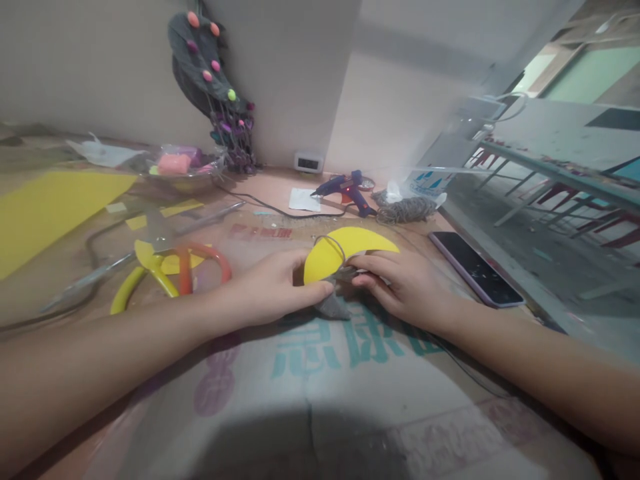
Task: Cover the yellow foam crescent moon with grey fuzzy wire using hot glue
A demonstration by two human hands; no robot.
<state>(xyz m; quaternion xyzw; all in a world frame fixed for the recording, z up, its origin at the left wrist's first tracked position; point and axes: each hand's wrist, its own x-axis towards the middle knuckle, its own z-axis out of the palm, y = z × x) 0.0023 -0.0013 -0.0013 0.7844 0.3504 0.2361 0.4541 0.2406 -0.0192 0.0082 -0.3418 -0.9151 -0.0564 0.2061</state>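
Observation:
A yellow crescent-shaped piece (359, 238), probably card, is held upright over the printed board in front of me. Grey yarn (334, 308) covers its lower tip, and a loop of the strand arches across the yellow part. My left hand (280, 287) grips the crescent from the left, thumb pressed on the yarn-covered section. On the other side, my right hand (395, 283) is closed in a pinch on the grey yarn at the crescent's inner curve. Its fingertips partly hide what they hold. A thin strand trails beneath my right forearm.
Yellow-handled scissors (123, 291) and orange-handled scissors (225, 260) lie left. Behind the crescent are a blue glue gun (350, 190) and grey yarn skein (407, 210). A phone (475, 267) lies right. A grey crescent decoration with pompoms (200, 67) hangs at the wall.

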